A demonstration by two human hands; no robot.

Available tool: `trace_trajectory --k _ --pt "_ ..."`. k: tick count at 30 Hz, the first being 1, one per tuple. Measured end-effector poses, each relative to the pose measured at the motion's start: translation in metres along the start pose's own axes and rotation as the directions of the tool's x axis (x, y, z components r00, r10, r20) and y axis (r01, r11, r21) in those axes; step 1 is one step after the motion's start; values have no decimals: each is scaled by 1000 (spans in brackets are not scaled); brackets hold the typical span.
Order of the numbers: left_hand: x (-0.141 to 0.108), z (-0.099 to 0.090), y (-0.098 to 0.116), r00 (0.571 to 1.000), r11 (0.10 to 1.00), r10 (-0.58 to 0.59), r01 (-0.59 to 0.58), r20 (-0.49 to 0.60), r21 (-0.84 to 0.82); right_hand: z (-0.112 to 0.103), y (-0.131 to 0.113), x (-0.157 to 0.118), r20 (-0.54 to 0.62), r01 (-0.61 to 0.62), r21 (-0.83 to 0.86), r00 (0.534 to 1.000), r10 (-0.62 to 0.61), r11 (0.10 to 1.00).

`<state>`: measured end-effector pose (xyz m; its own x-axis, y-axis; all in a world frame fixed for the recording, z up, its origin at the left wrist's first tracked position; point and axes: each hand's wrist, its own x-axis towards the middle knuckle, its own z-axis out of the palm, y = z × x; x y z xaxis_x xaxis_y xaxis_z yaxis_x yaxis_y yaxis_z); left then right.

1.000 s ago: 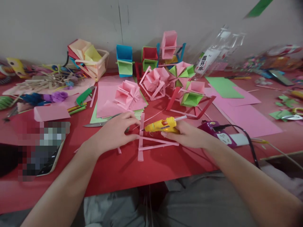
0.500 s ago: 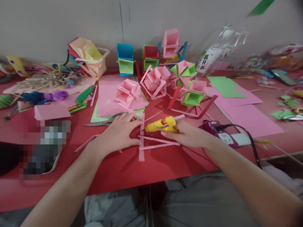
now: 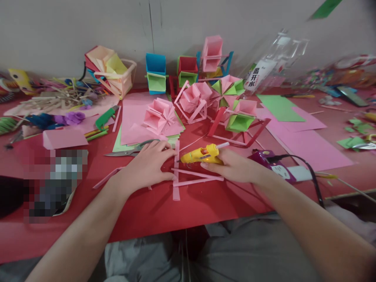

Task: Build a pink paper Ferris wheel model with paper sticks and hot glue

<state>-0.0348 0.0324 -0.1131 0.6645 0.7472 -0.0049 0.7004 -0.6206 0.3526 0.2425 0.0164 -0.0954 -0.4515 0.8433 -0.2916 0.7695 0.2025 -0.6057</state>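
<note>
Fingers [image 3: 169, 151] of the left hand [image 3: 148, 166] reach a flat pink paper strip [image 3: 176, 193] on a red bench [image 3: 141, 219], index finger and thumb spread apart along its left edge; whether they press down on it cannot be told. The strip lies just to the right of those fingertips, its long axis running from the person toward the wall, with the near end pointing at the person. The left hand is the nearer to it. From the right, the right hand [image 3: 235, 166] has its fingers curled around a yellow plastic glue gun [image 3: 195, 155], its nozzle aimed left at the strip, close to the left index fingertip. The gun's long axis crosses the strip's, its rear end slightly farther from the person; a translucent glue stick [image 3: 223, 145] juts out behind. Whether the trigger is squeezed cannot be seen. Nearer the person than the gun, two slim pink paper rods [image 3: 196, 181] form a narrow wedge, its wide end at the strip and its point to the right, beneath the right hand. Gray metal scissors [image 3: 125, 152] lie just beyond the left hand, blades pointing left; pink-and-green folded paper [image 3: 239, 121] sits beyond the right.
</note>
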Motion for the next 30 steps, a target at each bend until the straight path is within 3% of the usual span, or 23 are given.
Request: trace_trajectory --k 11,16,20,24,30 --pt "-1 0 1 1000 1000 4 -4 0 -19 -13 12 -14 -92 -84 -70 993 78 994" --pt "0 2 1 1000 999 13 -13 -1 -34 -18 28 -20 -184 -6 -12 983 4 1000" --pt "1 5 -1 998 995 56 -55 13 -80 -15 35 -12 -276 -110 -7 956 104 994" --pt "1 8 -2 999 996 40 -37 26 -87 -11 35 -7 -264 -192 -7 947 183 981" --pt "2 8 1 997 996 8 -1 80 -94 -15 31 -20 -256 -201 -155 954 157 967"
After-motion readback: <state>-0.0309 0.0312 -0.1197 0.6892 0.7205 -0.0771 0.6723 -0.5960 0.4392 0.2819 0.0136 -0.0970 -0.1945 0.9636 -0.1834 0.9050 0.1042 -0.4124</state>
